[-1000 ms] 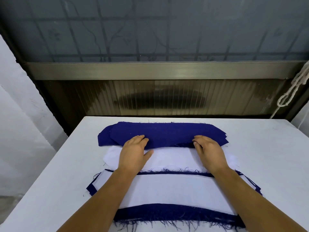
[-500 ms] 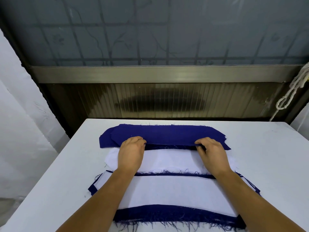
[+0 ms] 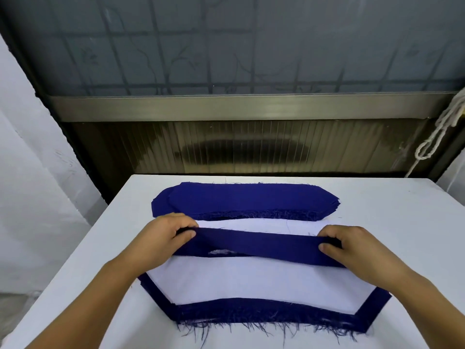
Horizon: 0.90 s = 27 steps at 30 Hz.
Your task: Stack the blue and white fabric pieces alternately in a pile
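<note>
A blue fabric piece [image 3: 254, 244] hangs stretched between my hands, lifted above the table. My left hand [image 3: 161, 238] pinches its left end and my right hand [image 3: 352, 250] pinches its right end. Farther back lies the stack of blue pieces [image 3: 246, 200] with frayed front edges. Between that stack and the held piece shows a stack of white pieces [image 3: 264, 226]. Nearest me lies the alternating pile, with a white piece [image 3: 251, 278] on top and a blue piece [image 3: 251, 312] with a frayed edge sticking out beneath it.
Everything rests on a white table [image 3: 402, 222]. Behind it runs a metal window sill [image 3: 239, 107] with a ribbed panel under patterned glass. A white knotted rope [image 3: 432, 137] hangs at the right. A white wall [image 3: 30, 172] borders the left.
Both hands closed on the front edge of the top blue piece, then lifted it off the far stack and drew it toward me over the white pieces.
</note>
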Available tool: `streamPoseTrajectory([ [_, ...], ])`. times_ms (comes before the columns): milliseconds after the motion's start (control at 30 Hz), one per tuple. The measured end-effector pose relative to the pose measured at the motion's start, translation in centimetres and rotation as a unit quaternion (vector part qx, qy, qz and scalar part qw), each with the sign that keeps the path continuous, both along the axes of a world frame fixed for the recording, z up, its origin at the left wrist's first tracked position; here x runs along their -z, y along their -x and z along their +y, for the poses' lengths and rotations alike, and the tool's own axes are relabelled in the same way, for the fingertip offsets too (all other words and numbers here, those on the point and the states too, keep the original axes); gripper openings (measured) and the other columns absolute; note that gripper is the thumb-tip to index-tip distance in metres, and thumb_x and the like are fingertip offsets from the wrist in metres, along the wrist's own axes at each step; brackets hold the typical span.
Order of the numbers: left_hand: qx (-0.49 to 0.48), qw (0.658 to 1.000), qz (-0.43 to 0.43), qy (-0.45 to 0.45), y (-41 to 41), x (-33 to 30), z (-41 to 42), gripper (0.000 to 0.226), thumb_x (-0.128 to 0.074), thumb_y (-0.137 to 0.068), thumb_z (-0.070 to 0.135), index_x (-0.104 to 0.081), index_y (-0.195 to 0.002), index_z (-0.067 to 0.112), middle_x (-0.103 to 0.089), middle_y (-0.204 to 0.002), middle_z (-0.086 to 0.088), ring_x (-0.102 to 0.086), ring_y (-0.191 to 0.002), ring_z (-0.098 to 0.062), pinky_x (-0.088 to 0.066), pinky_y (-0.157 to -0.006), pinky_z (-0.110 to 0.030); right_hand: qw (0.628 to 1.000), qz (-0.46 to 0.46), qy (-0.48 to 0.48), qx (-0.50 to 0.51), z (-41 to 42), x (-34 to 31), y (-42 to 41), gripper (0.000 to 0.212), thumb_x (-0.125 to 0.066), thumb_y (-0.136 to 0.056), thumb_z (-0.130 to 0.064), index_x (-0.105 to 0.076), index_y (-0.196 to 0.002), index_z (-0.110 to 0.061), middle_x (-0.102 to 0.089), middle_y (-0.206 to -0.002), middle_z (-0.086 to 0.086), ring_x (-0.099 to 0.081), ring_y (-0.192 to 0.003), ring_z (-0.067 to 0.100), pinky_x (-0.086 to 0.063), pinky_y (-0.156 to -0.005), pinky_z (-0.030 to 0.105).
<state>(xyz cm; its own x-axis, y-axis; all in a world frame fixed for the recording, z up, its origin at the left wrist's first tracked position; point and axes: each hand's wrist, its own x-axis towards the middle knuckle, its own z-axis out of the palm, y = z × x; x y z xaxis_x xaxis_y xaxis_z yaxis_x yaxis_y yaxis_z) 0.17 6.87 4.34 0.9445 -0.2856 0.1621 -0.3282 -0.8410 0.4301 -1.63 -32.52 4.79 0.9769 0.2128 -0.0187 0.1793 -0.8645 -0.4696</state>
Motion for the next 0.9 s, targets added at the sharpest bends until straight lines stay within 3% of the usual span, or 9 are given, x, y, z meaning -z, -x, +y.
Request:
streamPoseTrajectory([
  [100, -0.047, 0.999, -0.021, -0.004, -0.8, -0.2, -0.4, 0.018, -0.059, -0.095, 0.024, -0.068, -0.111, 0.028, -0.065, -0.105, 0.019, -0.056, -0.093, 0.002, -0.043, -0.082, -0.012, 0.999, -0.044, 0.002, 0.03, 0.4, 0.1, -0.8, 0.012, -0.058, -0.096, -0.021, -0.063, -0.091, -0.031, -0.063, -0.077, -0.016, -0.058, -0.07, 0.003, -0.046, -0.064, 0.019],
  [233, -0.09, 0.989, -0.115, 0.034, -0.4, -0.7, -0.8, 0.016, -0.063, -0.093, 0.02, -0.069, -0.106, 0.026, -0.062, -0.099, 0.019, -0.054, -0.091, -0.001, -0.038, -0.076, -0.009, 0.975, -0.202, -0.052, 0.078, 0.7, -0.3, -0.1, 0.013, -0.059, -0.093, -0.016, -0.065, -0.098, -0.027, -0.063, -0.09, -0.02, -0.059, -0.075, 0.002, -0.044, -0.066, 0.019],
  [367, -0.016, 0.981, -0.194, 0.021, 2.6, 0.4, -0.3, 0.015, -0.059, -0.094, 0.027, -0.072, -0.097, 0.021, -0.062, -0.097, 0.019, -0.055, -0.091, -0.001, -0.039, -0.082, -0.006, 0.937, -0.345, -0.024, 0.037, -0.2, 1.9, 2.6, 0.019, -0.052, -0.096, -0.021, -0.07, -0.096, -0.016, -0.068, -0.101, -0.01, -0.062, -0.088, 0.008, -0.048, -0.073, 0.021],
  [467, 0.072, 0.978, -0.197, -0.018, 5.4, 3.3, 0.1, 0.039, -0.043, -0.097, 0.043, -0.074, -0.093, 0.02, -0.067, -0.102, 0.013, -0.057, -0.099, -0.004, -0.038, -0.094, -0.012, 0.932, -0.362, -0.002, -0.032, -1.0, 5.6, 5.3, 0.046, -0.037, -0.1, -0.035, -0.075, -0.09, -0.011, -0.071, -0.103, -0.003, -0.059, -0.098, 0.008, -0.041, -0.092, 0.018],
  [567, 0.101, 0.977, -0.183, -0.034, 7.0, 6.0, 0.3, 0.047, -0.037, -0.1, 0.044, -0.076, -0.092, 0.02, -0.068, -0.106, 0.013, -0.06, -0.102, -0.005, -0.045, -0.091, -0.022, 0.936, -0.349, 0.001, -0.052, -1.1, 7.9, 6.6, 0.059, -0.03, -0.103, -0.041, -0.077, -0.083, -0.011, -0.073, -0.098, -0.003, -0.058, -0.097, 0.007, -0.038, -0.094, 0.015],
  [767, 0.105, 0.974, -0.199, -0.007, 7.2, 7.1, 0.1, 0.037, -0.045, -0.098, 0.041, -0.074, -0.091, 0.02, -0.065, -0.108, 0.015, -0.056, -0.106, -0.001, -0.046, -0.091, -0.022, 0.922, -0.386, -0.032, -0.03, -1.1, 7.5, 6.6, 0.055, -0.034, -0.102, -0.039, -0.076, -0.08, -0.009, -0.072, -0.097, -0.003, -0.058, -0.096, 0.007, -0.041, -0.091, 0.015],
  [900, 0.116, 0.973, -0.199, -0.009, 7.4, 7.3, 0.2, 0.032, -0.047, -0.097, 0.041, -0.073, -0.092, 0.022, -0.064, -0.108, 0.017, -0.055, -0.106, 0.0, -0.045, -0.091, -0.02, 0.915, -0.4, -0.03, -0.034, -1.3, 8.1, 6.5, 0.04, -0.045, -0.095, -0.028, -0.075, -0.075, -0.009, -0.072, -0.094, -0.003, -0.059, -0.093, 0.008, -0.044, -0.087, 0.019],
])
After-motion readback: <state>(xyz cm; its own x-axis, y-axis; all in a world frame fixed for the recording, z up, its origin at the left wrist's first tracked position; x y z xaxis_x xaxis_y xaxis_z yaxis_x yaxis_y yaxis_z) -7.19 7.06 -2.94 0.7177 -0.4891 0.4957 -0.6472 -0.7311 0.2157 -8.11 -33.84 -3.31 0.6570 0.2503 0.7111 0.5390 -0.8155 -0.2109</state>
